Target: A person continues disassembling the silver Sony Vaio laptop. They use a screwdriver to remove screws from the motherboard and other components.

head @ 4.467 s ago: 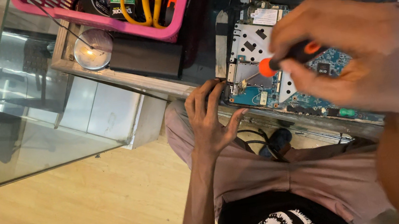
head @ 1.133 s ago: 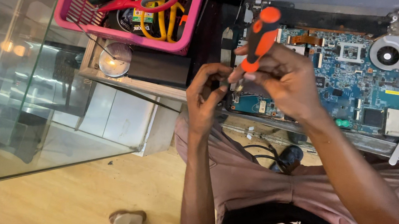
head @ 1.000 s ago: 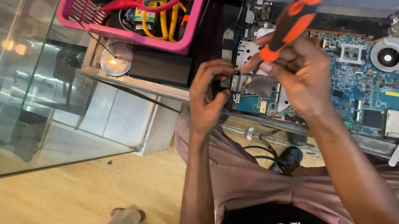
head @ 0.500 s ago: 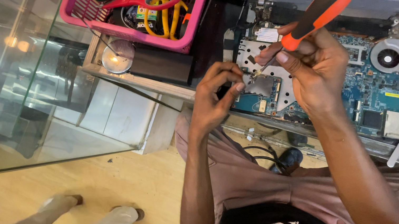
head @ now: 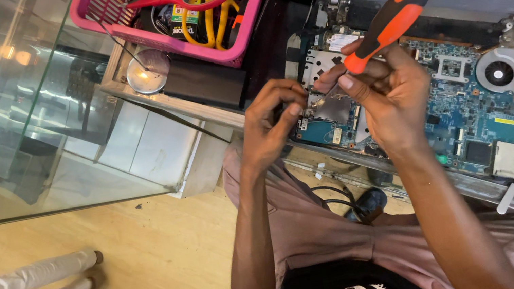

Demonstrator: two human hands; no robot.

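Desk (head: 269, 46): dark surface, upper centre to right of the frame.
On desk, right: opened laptop (head: 470, 104), its blue circuit board and round fan exposed.
On desk, upper left: pink plastic basket (head: 251, 21), touching a flat black box (head: 206, 85).
Desk edge, left of box: small round glass disc (head: 148, 72).

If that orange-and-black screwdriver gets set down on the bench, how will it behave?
The screwdriver looks rigid and probably light; the right hand holds it by fingertips alone. Its rounded handle would likely roll if laid flat. The black inlays suggest a grippy, non-slip surface.
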